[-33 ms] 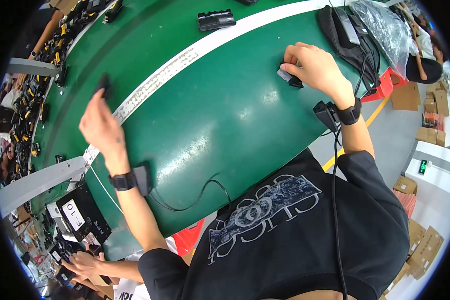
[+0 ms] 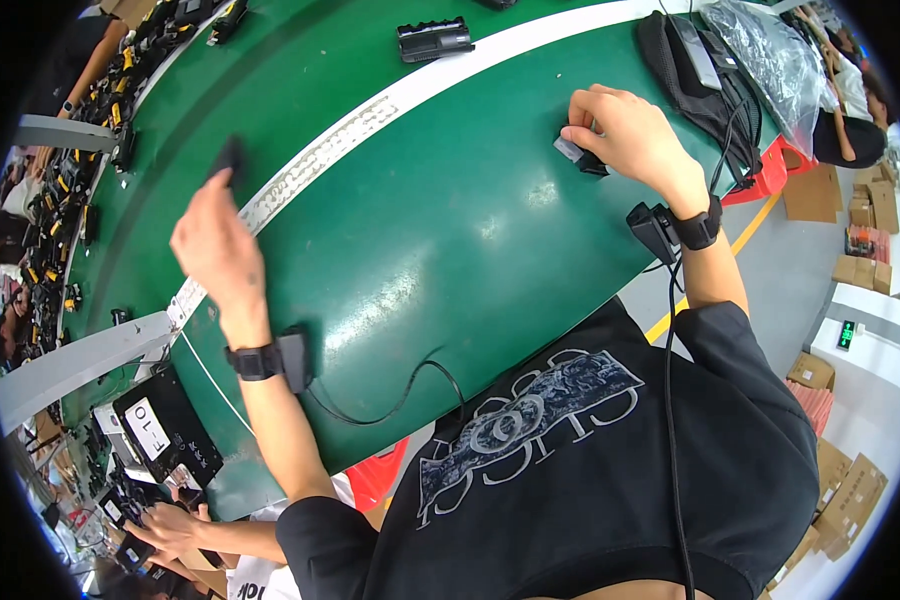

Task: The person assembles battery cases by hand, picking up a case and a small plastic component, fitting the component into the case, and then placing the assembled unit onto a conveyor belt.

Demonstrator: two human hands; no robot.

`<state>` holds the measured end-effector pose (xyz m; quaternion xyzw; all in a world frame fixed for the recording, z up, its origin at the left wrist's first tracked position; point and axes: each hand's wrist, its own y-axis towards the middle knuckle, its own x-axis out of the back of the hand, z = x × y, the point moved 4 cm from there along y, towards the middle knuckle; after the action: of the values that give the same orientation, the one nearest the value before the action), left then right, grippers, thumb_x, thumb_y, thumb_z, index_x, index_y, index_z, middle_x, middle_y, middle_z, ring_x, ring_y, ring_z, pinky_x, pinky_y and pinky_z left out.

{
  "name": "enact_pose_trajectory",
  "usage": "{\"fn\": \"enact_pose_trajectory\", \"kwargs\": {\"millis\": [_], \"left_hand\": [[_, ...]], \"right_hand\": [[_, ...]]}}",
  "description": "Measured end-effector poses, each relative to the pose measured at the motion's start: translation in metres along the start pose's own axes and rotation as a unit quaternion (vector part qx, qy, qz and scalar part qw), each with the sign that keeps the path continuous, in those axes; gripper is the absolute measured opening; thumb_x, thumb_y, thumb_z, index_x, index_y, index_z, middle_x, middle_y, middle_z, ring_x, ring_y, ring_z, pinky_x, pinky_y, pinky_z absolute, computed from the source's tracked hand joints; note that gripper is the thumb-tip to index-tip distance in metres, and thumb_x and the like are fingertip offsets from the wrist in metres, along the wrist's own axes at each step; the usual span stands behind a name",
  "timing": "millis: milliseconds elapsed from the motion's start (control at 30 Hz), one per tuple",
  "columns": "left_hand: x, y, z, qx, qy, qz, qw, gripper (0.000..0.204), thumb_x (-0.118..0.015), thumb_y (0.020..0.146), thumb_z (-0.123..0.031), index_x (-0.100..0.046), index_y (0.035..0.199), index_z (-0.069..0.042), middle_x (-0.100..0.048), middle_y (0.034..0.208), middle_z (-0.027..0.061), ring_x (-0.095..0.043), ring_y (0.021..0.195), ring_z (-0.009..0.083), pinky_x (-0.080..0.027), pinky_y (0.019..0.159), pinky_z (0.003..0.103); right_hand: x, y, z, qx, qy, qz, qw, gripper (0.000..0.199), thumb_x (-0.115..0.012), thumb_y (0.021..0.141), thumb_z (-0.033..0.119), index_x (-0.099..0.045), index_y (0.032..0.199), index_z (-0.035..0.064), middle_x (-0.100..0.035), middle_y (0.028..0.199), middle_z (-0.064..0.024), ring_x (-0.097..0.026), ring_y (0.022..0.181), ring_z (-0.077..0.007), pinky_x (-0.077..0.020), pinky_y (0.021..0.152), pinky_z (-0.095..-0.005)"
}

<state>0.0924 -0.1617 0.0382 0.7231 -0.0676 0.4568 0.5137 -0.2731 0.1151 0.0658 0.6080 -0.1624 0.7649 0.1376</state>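
Note:
My left hand (image 2: 220,245) is over the white strip on the left, smeared by motion. A small black piece (image 2: 230,160), too blurred to name, is pinched at its fingertips. My right hand (image 2: 630,135) is closed over a small black part (image 2: 592,165) on the green table at the right. Its curled fingers hide most of that part; a pale grey patch (image 2: 570,149) shows beside the thumb. Beyond the white strip, a black plastic housing (image 2: 435,42) lies by itself, away from both hands.
A black mesh bag (image 2: 675,75) and clear plastic wrap (image 2: 765,60) lie at the right end of the green table (image 2: 420,260). A grey metal post (image 2: 80,370) and a black box (image 2: 165,425) stand at the left. Another person's hands (image 2: 165,530) work at lower left.
My left hand has shifted slightly to the right with the black piece. My right hand stays in place. The black housing beyond the strip has moved very slightly right.

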Motion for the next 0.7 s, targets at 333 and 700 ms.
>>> {"fn": "enact_pose_trajectory", "kwargs": {"millis": [333, 700], "left_hand": [[0.002, -0.001, -0.086, -0.128, -0.29, 0.081, 0.945, 0.033, -0.084, 0.085, -0.004, -0.072, 0.116, -0.009, -0.078, 0.127, 0.0062, -0.072, 0.119, 0.0297, -0.056, 0.099, 0.044], [-0.003, -0.005, -0.047, -0.032, -0.253, -0.006, 0.967, 0.017, -0.066, 0.106, -0.014, -0.075, 0.094, -0.007, -0.071, 0.081, 0.005, -0.067, 0.084, 0.0271, -0.05, 0.083, 0.043]], "right_hand": [[-0.007, 0.004, 0.007, 0.023, -0.054, -0.099, 0.993, 0.017, -0.074, 0.099, 0.022, -0.064, 0.099, 0.0081, -0.07, 0.098, -0.0073, -0.071, 0.096, -0.0325, -0.0566, 0.082, -0.0467], [0.02, 0.024, 0.077, 0.215, 0.027, -0.103, 0.971, 0.036, -0.078, 0.095, 0.023, -0.063, 0.125, 0.0104, -0.066, 0.118, -0.0112, -0.068, 0.111, -0.0362, -0.058, 0.091, -0.0483]]}}
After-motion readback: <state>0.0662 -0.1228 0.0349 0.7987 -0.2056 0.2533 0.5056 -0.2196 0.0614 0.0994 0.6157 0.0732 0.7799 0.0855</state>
